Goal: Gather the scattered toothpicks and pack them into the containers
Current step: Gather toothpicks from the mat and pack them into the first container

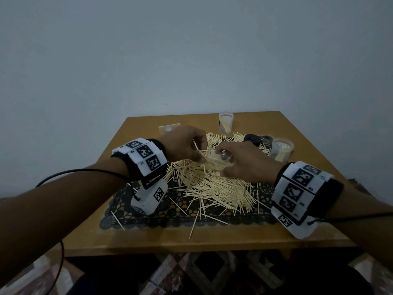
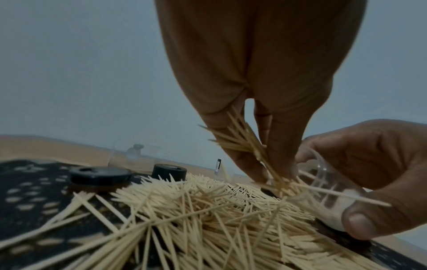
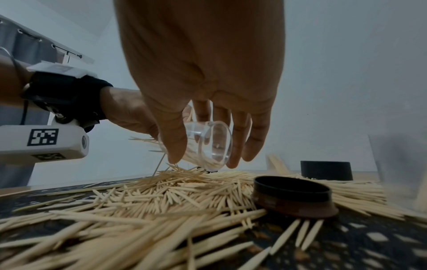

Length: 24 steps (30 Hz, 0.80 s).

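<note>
A big heap of pale wooden toothpicks (image 1: 214,188) lies on a dark patterned mat (image 1: 170,211). My right hand (image 1: 221,165) grips a small clear container (image 3: 213,144), tilted on its side just above the heap, mouth toward my left hand. My left hand (image 2: 270,173) pinches a bunch of toothpicks (image 2: 245,142) at that container's mouth (image 2: 323,169); some picks lie inside it. Two more clear containers holding toothpicks stand upright, one at the back (image 1: 225,122) and one at the right (image 1: 281,149).
Two black lids (image 3: 292,196) (image 3: 327,169) sit on the mat by the heap's right side. A clear plastic piece (image 1: 169,127) lies at the back left of the wooden table (image 1: 308,133). Stray toothpicks reach the mat's front edge.
</note>
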### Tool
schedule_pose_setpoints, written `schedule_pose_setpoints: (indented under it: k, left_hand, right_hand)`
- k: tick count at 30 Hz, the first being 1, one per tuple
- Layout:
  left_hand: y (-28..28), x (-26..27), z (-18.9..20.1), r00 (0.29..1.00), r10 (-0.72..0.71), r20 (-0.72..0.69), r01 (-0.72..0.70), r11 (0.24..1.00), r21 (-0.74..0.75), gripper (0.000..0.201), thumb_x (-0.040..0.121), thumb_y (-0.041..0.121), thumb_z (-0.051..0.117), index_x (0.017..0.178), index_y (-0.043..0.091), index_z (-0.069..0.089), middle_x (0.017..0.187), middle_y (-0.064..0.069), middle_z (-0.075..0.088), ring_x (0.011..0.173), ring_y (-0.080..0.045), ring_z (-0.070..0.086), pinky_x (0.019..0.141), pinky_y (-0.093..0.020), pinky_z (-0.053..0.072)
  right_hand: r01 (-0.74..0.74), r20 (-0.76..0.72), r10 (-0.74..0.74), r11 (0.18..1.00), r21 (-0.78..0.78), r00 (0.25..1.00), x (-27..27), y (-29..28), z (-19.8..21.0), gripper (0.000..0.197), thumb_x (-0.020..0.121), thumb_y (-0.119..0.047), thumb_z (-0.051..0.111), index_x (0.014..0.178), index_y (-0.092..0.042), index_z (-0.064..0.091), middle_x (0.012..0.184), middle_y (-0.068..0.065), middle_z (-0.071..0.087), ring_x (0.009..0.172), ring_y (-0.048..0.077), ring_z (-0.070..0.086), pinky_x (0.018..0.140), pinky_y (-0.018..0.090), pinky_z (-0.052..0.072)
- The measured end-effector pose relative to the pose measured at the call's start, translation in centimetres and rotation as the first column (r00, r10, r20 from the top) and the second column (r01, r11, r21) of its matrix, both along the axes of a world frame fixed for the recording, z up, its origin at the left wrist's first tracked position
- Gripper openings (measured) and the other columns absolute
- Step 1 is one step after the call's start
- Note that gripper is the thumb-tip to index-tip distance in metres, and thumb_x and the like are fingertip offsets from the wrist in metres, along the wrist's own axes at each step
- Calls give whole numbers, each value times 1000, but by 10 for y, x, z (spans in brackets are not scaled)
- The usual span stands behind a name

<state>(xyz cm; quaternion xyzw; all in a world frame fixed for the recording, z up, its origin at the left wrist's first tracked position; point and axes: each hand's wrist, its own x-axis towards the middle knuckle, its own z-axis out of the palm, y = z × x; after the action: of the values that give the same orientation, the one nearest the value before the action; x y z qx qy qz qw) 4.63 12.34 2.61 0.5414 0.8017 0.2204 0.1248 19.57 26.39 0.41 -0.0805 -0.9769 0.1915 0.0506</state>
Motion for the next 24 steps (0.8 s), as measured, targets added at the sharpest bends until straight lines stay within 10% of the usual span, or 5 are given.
schedule_pose_setpoints:
  k: [8, 17, 24]
  left_hand:
    - [8, -2, -8, 985, 47, 165, -69, 989, 133, 18, 74, 12, 80, 77, 13, 63, 75, -8, 71, 67, -20, 66, 71, -40, 57]
    - [3, -6, -10, 982, 4, 191, -17, 998, 63, 14, 87, 14, 67, 98, 19, 76, 86, 8, 75, 82, -6, 68, 84, -30, 54]
    - [0, 2, -12, 928, 56, 368, -140, 968, 206, 19, 81, -4, 69, 95, 3, 58, 84, -14, 73, 79, -24, 71, 78, -39, 58]
  right_hand:
    - [28, -2, -28, 1000, -5, 1000, -1, 2, 0, 55, 81, -29, 77, 129, -19, 52, 120, 1, 64, 94, 10, 54, 82, 28, 46]
    - [62, 6, -62, 997, -42, 998, -1, 7, -3, 54, 80, -29, 78, 127, -21, 53, 123, 1, 63, 90, 7, 53, 74, 22, 37]
    - [49, -9, -49, 998, -33, 999, -2, 5, 0, 52, 80, -30, 77, 126, -20, 54, 118, -1, 64, 89, 8, 54, 75, 22, 38]
